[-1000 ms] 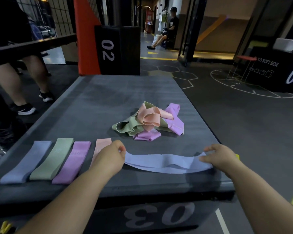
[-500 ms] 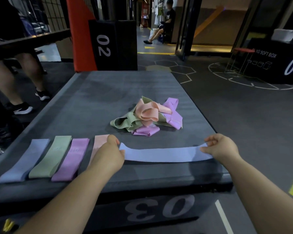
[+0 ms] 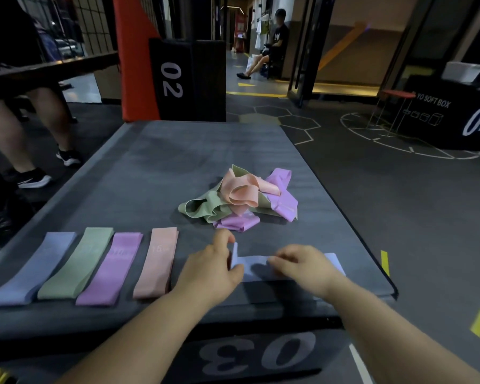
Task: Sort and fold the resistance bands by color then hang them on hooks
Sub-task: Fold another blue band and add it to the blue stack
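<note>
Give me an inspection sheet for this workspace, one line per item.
Surface: grey box top, marked 03.
Job's things: folded blue band, green band, purple band, pink band in a row; tangled pile behind; loose blue band at near edge; no hooks seen.
Clutter: nothing seen.
Hands: left hand pinches the loose blue band's raised end; right hand lies on it, grip unclear.
Cables: nothing seen.
Surroundings: box 02, box 04, seated person, standing legs at left.

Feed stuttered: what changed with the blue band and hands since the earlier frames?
Both hands moved toward each other. The left hand carried the left end of the blue band rightward, pinched and lifted; the right hand slid left over its middle. The four folded bands and tangled pile stayed put.
</note>
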